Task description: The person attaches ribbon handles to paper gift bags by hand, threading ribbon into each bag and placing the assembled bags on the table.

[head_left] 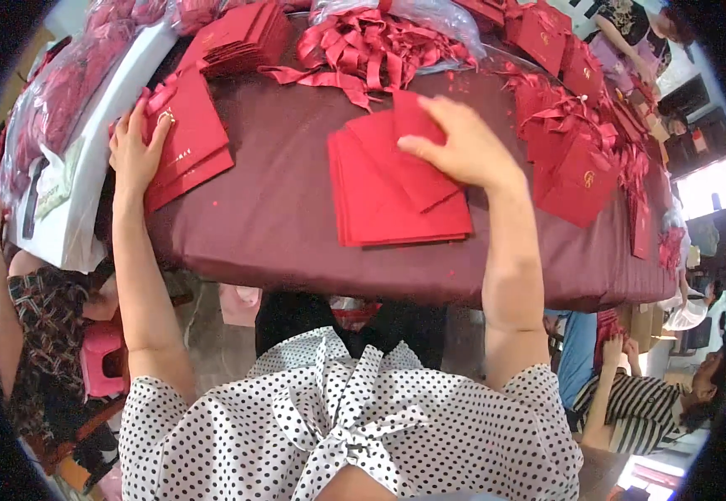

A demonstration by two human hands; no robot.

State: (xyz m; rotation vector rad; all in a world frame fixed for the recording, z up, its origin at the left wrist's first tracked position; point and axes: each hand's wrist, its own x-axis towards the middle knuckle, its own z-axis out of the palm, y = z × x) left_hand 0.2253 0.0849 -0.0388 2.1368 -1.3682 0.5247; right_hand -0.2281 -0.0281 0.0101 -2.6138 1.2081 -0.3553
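Observation:
My left hand (137, 150) is at the left edge of a small pile of red paper gift bags (192, 138) with gold print and a red ribbon bow. Its thumb lies over the front of the top bag, the fingers curl toward the far edge. Right of centre lies a stack of plain flat red paper bags (363, 192). My right hand (471, 146) grips the top flat red bag (421, 167), which sits askew on that stack, with thumb and fingers bent around its upper right edge. The fingertips of this hand are partly hidden.
A dark red cloth covers the table (279, 209). Loose red ribbons (363, 50) heap at the far middle, beside another bag stack (237, 37). Ribboned bags (576, 179) crowd the right. A white box (79, 192) borders the left. Other people (647, 401) work nearby.

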